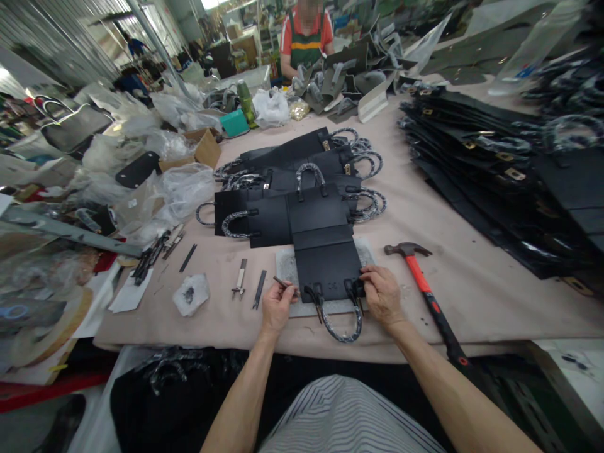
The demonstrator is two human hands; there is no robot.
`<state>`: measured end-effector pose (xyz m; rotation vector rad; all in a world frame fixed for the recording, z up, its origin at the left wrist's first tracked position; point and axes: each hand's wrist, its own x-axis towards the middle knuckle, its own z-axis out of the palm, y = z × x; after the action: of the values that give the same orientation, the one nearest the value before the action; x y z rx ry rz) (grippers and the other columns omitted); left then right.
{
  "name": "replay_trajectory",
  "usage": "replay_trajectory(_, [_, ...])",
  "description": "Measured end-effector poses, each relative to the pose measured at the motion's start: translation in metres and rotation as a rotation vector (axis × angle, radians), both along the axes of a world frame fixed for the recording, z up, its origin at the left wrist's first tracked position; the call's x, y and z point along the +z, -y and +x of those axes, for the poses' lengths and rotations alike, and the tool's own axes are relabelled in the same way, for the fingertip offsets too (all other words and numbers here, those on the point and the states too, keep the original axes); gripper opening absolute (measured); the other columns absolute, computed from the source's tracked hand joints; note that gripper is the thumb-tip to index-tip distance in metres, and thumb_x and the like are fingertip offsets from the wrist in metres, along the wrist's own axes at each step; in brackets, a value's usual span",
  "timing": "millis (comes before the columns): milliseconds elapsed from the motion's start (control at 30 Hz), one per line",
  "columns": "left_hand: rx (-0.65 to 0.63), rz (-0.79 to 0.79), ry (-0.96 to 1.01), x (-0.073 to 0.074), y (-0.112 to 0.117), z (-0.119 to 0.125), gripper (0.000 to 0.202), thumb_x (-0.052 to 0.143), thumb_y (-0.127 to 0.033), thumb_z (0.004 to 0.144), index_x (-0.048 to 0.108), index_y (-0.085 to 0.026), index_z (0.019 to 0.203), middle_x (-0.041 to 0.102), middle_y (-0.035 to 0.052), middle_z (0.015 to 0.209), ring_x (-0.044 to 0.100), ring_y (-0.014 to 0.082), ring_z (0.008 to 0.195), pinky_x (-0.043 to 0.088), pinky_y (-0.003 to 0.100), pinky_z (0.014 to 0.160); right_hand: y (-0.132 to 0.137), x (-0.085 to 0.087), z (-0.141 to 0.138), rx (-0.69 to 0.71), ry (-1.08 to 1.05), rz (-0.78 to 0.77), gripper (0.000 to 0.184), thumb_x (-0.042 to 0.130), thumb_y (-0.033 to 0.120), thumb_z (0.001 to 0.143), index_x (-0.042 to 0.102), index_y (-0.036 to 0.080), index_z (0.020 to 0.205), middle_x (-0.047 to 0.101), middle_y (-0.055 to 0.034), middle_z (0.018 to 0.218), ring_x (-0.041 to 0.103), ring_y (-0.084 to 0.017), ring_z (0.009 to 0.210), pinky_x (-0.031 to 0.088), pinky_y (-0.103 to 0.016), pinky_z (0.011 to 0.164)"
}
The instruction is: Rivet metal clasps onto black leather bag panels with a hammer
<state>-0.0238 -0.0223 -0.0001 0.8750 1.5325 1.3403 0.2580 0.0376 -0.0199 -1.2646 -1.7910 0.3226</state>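
here the left hand (277, 303) pinches a slim rod (280, 281), the right hand (381, 294) the black panel (328, 261) at its edge — seemingly positioning; next needs steady alignment.

Black bag panel (326, 261) flat, near half on pale slab (285, 264), creased across the middle, plastic-wrapped handle (346, 340) at each end. Thin dark rod (280, 281) tilted in left hand (276, 306), near panel's left edge.
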Motion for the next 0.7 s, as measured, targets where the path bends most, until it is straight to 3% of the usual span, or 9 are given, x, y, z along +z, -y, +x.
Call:
replay_trajectory(200, [0.048,-0.043,0.151,0.010,-0.003,-0.001,0.057,0.090,-0.051,0.067,0.063,-0.013,0.101,0.076,0.0078,0.081,0.076,0.0222,0.072,0.063,0.028,0.061,-0.001,-0.002,0.001,0.014,-0.018,0.000,0.016,0.051,0.013,0.084,0.063,0.023,0.081,0.070,-0.0062,0.098,0.062,-0.026,0.094,0.048,-0.045,0.087])
replay_trajectory(433, [0.050,-0.045,0.217,0.032,-0.011,0.003,0.054,0.081,-0.059,0.075,0.064,-0.013,0.097,0.078,0.0105,0.088,0.077,0.0245,0.077,0.063,0.030,0.064,-0.003,-0.006,0.001,0.026,-0.037,-0.001,0.016,0.052,0.014,0.083,0.064,0.023,0.079,0.070,-0.0069,0.097,0.061,-0.027,0.094,0.048,-0.046,0.087])
replay_trajectory(567, [-0.008,-0.023,0.199,0.035,-0.022,0.021,0.052,0.083,-0.057,0.075,0.066,-0.012,0.097,0.078,0.0126,0.091,0.077,0.0253,0.081,0.062,0.031,0.069,-0.002,-0.007,0.001,0.010,-0.021,-0.007,0.016,0.051,0.014,0.084,0.063,0.023,0.080,0.069,-0.0069,0.098,0.061,-0.026,0.096,0.048,-0.045,0.088])
replay_trajectory(700, [-0.116,0.037,0.124,0.031,-0.035,0.051,0.041,0.080,-0.049,0.080,0.067,-0.015,0.098,0.078,0.0090,0.089,0.076,0.0223,0.080,0.062,0.033,0.075,-0.003,-0.006,0.000,0.005,-0.005,-0.013,0.016,0.050,0.013,0.083,0.063,0.023,0.080,0.070,-0.0067,0.099,0.062,-0.025,0.095,0.047,-0.044,0.088])
